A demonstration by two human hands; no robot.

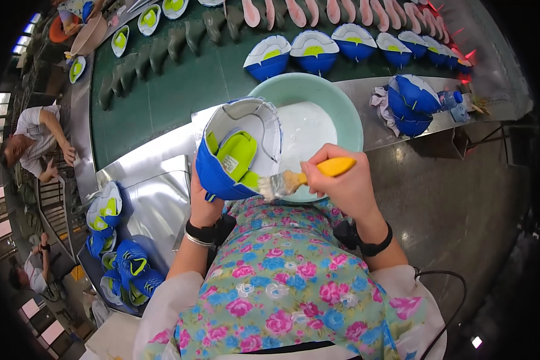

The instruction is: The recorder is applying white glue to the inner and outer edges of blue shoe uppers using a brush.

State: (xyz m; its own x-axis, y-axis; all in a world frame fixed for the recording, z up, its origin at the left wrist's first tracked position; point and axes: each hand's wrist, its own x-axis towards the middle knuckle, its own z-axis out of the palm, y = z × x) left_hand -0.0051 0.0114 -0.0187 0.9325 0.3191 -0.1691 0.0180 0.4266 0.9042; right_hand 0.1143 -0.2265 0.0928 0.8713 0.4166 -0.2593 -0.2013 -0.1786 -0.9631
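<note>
My left hand [205, 201] grips a blue shoe upper [216, 174] from below and the left, its open underside with white edge and lime-green lining facing up. In my right hand [348, 186] is a paintbrush [333, 167] with a yellow handle. Its pale bristles touch the near right rim of the upper. Just behind both hands stands a pale green basin [348, 108] holding white liquid.
Blue and white uppers [315, 51] line the green conveyor belt [162, 114], with dark shoe lasts [195, 36] and pink soles [297, 13] beyond. Uppers [135, 264] pile up at lower left. More uppers [411, 105] stack at right beside a bottle [456, 108]. Co-workers [39, 138] are at left.
</note>
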